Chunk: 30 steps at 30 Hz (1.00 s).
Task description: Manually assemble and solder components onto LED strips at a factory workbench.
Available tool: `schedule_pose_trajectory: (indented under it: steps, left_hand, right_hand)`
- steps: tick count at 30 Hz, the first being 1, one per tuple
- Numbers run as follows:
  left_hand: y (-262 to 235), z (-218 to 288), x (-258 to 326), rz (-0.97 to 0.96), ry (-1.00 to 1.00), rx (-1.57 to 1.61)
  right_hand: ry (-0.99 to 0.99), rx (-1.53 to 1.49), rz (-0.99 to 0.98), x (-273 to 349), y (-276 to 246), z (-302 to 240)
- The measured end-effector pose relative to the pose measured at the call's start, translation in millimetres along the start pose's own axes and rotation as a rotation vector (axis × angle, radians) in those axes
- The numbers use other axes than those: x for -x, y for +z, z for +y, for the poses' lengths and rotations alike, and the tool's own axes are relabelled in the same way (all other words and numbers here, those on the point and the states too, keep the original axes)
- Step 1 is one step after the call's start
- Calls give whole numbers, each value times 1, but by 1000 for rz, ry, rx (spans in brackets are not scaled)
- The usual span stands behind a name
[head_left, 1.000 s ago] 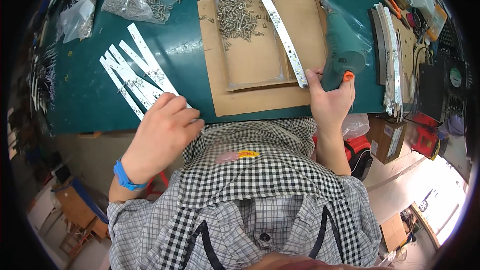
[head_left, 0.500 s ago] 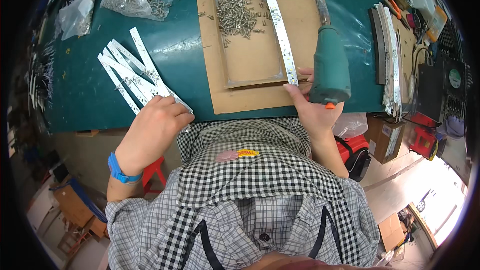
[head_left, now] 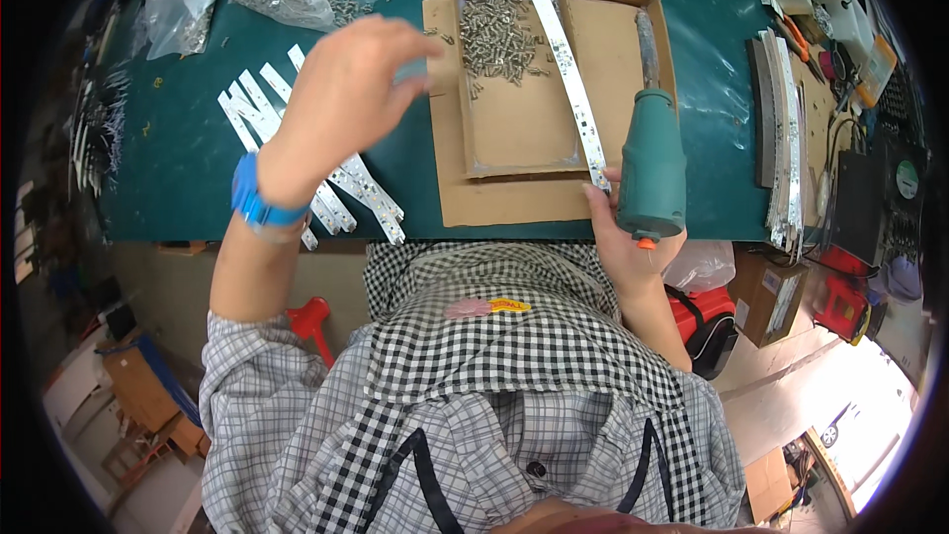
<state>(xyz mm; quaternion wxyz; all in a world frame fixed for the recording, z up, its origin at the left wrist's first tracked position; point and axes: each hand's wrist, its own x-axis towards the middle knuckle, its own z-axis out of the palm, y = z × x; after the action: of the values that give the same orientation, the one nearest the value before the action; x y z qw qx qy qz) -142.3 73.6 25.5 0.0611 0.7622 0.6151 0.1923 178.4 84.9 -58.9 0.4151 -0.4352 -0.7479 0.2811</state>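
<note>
Green worktop (head_left: 188, 188) is carrying a shallow cardboard tray (head_left: 524, 129) at 12 o'clock, with a long white strip (head_left: 563, 69) lying across it. Right hand (head_left: 628, 237), at 3 o'clock of the tray's near edge, is gripping a green electric screwdriver (head_left: 650, 163) upright beside the strip's near end. Left hand (head_left: 341, 89) is hovering at 10 o'clock, loosely curled, holding nothing visible, above loose white strips (head_left: 326, 188). Screws (head_left: 494, 35) are sitting piled in the tray.
</note>
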Motion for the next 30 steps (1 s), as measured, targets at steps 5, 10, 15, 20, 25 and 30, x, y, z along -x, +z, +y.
schedule_pose_trajectory:
  steps: [5,10,15,20,25,30]
  left_hand:
    - [38,-61,-35,136,-230,-68]
    - [70,-97,-54,120,-292,-101]
    - [77,-100,-57,55,-374,-14]
    - [77,-101,-59,24,-355,10]
    - [72,-98,-55,87,-364,1]
    - [67,-89,-45,341,-258,88]
  right_hand:
    - [57,-101,147,7,11,-3]
    - [78,-161,169,14,12,4]
    - [39,-43,68,5,5,1]
    - [15,-53,101,5,6,11]
    - [-3,-55,157,5,11,3]
    - [-172,28,127,-3,9,-1]
